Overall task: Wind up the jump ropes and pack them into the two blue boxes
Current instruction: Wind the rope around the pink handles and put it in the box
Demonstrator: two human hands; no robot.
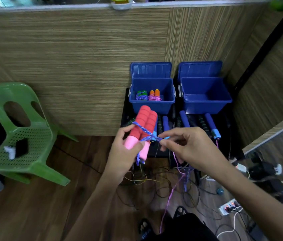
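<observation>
The pair of red handles (145, 124) is gripped side by side in the left hand (125, 153), in front of the near edge of the black stand (125, 108) that carries the boxes. The long axis of the pair is tilted: the red ends point up and away toward the left blue box (152, 106), and the pink ends lie in the palm. The blue braided cord (142, 128) is laid diagonally across the handles and is drawn taut to the right, where it is pinched between thumb and forefinger of the right hand (187, 146). The right hand lies just beside the handles, on their right. The slack is seen hanging below both hands toward the floor.

Winding is judged to be at an early turn. Each further turn must be carried across the long axis, so the cord is to be passed around the bundle by the right hand while the bundle is kept steady by the left.

The handles are covered in ribbed red foam with smooth pink foam at one end. The cord is woven in blue and white.

Two wound ropes (148, 96) are already placed in the left blue box. The right blue box (206, 96) holds nothing visible. Further unwound ropes (210, 124) lie along the near edge of the stand.
</observation>
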